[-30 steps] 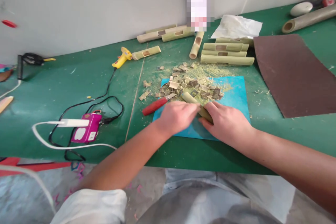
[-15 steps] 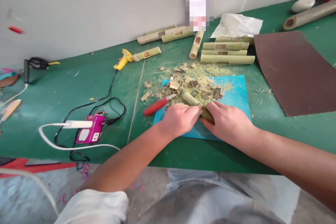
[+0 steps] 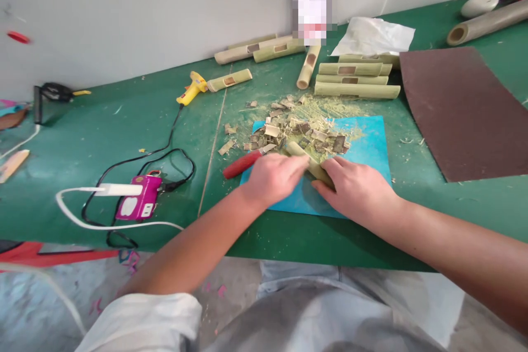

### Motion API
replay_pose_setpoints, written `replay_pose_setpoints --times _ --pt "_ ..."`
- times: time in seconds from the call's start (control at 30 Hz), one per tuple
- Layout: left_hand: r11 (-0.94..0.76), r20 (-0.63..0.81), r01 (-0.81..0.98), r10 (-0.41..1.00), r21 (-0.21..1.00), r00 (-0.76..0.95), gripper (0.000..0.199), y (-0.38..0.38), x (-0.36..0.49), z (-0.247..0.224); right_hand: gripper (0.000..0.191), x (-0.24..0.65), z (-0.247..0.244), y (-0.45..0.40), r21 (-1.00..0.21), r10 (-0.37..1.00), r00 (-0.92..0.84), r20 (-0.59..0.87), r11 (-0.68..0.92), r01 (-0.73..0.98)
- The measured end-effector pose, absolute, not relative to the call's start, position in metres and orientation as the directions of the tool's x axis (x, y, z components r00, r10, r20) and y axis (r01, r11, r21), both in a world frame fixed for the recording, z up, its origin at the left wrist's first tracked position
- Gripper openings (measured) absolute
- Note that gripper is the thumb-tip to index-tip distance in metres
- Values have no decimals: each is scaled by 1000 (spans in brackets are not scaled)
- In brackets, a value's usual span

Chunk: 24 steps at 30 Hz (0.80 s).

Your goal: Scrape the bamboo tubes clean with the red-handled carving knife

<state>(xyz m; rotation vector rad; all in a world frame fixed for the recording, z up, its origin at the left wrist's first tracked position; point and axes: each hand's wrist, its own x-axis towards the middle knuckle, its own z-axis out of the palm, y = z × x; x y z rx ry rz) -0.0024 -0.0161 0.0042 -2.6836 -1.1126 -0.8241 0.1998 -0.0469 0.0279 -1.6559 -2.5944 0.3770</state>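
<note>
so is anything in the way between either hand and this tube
Nothing visible: the right hand holds the tube, and the left hand is against its side, though anything it pinches is hidden. The knife lies left of that hand, the chips by the tube's far end; neither is between.

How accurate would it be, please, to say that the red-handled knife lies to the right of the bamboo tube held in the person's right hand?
Not quite: the side is wrong. The head view shows the red-handled knife to the left of the bamboo tube, which is indeed held in the person's right hand.
</note>
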Motion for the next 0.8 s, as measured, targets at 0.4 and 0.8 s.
replay_pose_setpoints --times 0.4,0.8 --pt "-690 557 717 635 97 536 22 -15 -5 -1 23 199 30 -48 -177 907 -420 -20 411 895" --pt "-720 546 678 632 150 550 21 -3 -7 -4 29 201 28 -48 -174 907 -421 -28 410 895"
